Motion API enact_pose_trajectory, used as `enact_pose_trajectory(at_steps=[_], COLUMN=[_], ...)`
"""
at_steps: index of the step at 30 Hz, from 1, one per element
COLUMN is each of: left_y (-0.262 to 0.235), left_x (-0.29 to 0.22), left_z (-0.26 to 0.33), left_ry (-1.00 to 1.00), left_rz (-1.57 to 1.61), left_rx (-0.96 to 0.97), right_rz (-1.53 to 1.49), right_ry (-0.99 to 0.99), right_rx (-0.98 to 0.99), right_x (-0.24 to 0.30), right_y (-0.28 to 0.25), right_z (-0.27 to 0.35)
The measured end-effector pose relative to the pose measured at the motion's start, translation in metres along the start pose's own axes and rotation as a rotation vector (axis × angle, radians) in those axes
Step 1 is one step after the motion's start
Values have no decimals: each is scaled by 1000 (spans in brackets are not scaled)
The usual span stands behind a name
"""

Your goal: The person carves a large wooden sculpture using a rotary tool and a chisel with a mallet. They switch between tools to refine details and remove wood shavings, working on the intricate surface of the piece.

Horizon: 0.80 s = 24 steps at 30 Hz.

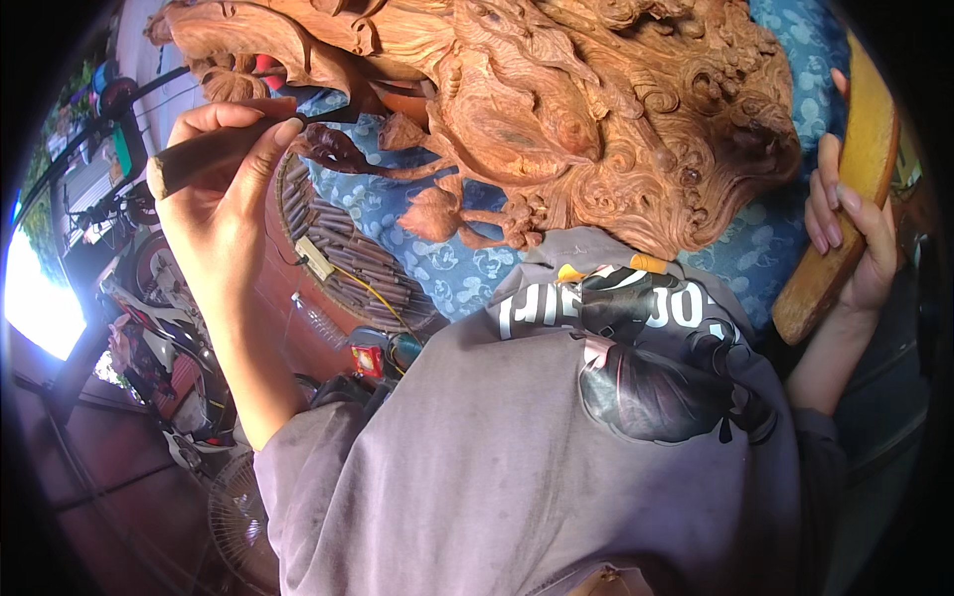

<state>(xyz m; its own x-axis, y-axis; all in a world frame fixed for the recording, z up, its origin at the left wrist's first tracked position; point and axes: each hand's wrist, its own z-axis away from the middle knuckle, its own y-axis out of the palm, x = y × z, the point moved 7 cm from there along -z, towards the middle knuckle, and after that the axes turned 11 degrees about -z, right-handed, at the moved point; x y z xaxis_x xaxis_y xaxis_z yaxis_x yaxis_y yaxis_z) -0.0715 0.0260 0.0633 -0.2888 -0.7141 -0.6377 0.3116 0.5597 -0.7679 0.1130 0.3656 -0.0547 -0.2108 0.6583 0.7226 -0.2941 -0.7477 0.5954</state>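
My left hand (224,194) is closed around the wooden handle of a chisel (204,162), with its thumb along the handle's side. The dark blade end points right, toward the large reddish-brown wood carving (527,109); I cannot tell whether it touches. Swirls, leaves and pod-like shapes cover the carving, which rests on a blue patterned cloth (452,263). Off to the right of the carving, my right hand (855,223) grips a long yellow-brown wooden mallet (867,129). It is held at a slant, its lower end nearest me.
Several wooden-handled tools (343,238) lie packed in a round holder on the left. A small power strip (315,257) with a yellow cord sits on them. Beyond are a clear plastic bottle (318,323), a motorbike (159,348) and a round wire fan guard (237,517).
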Motion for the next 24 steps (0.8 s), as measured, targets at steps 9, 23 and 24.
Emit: enact_pose_trajectory(at_steps=[9, 23, 24], left_y=[5, -1, -2], left_x=[6, 28, 26], left_z=[8, 9, 10], left_ry=[48, 71, 94], left_rz=[-65, -243, -249], left_rx=[-95, -192, -209], right_rz=[433, 1289, 1436], right_ry=[-61, -1005, -889], right_rx=[-5, 518, 548], right_x=[10, 55, 58], right_y=[29, 199, 209], right_z=[-1, -38, -43])
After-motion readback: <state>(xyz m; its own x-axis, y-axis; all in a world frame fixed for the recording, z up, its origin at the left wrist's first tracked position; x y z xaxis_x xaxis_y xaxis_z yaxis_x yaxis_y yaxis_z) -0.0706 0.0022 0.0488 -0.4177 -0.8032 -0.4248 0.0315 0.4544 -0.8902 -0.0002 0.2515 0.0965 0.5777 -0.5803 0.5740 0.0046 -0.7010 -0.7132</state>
